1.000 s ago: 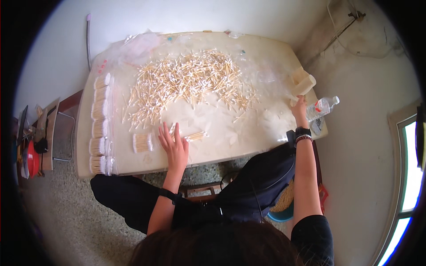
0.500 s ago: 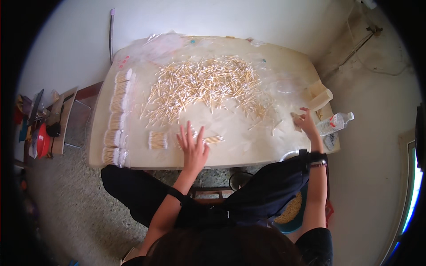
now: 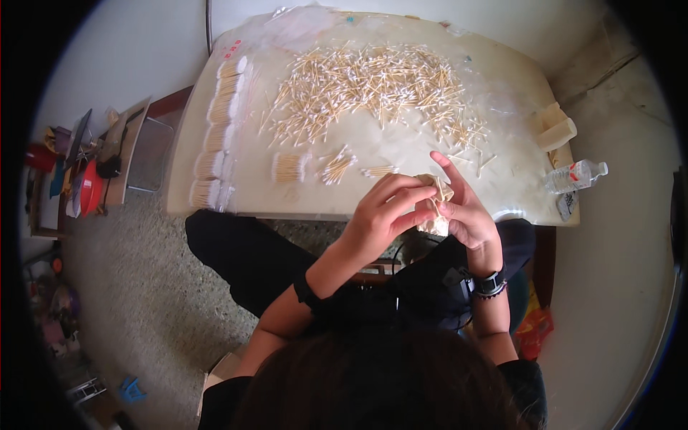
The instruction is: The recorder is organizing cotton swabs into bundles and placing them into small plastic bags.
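Note:
Above the table's front edge, my left hand (image 3: 383, 215) and my right hand (image 3: 473, 218) meet around a small cream, crumpled piece (image 3: 434, 228). Whether it is cloth, paper or tape I cannot tell. The left fingers pinch it; the right thumb presses on it while the right index finger points outward. Beyond my hands lie a small fanned bunch of cotton swabs (image 3: 338, 165) and a few more swabs (image 3: 380, 171). To their left is a neat block of swabs (image 3: 289, 167). A large loose heap of swabs (image 3: 373, 86) spreads over the table's middle.
Packed swab bundles (image 3: 209, 166) in clear plastic line the table's left side. On the right edge are a clear bottle (image 3: 575, 175) and a cream roll (image 3: 557, 135). A red bag (image 3: 534, 333) is low at right; a red basin (image 3: 92, 188) is at far left.
My right hand has come in from the table's right side with the cream piece. My left hand has left the tabletop to join it. The view has shifted, so the table sits higher.

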`<control>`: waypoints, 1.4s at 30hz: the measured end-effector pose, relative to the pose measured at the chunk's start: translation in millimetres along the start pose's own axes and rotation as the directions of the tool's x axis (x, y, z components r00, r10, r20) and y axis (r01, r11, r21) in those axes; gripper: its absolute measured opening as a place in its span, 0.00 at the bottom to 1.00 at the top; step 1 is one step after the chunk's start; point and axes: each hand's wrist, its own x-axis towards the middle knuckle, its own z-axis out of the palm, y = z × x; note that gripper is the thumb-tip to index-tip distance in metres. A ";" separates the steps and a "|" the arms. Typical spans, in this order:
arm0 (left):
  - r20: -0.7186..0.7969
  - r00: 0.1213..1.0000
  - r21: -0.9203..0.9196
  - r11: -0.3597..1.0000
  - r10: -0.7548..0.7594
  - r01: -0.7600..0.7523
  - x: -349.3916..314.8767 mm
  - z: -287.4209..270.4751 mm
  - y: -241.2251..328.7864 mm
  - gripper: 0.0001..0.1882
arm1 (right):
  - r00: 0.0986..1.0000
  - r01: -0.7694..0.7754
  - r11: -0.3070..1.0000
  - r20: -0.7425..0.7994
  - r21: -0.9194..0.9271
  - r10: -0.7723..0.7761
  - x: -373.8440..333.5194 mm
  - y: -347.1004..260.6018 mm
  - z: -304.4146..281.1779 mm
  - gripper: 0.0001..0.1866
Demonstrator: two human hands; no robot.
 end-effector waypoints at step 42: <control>0.001 0.735 -0.775 0.464 -0.678 0.429 -1.5 -22.9 6.8 0.06 | 0.991 0.126 0.949 0.009 0.290 -0.134 4.1 23.9 44.7 0.41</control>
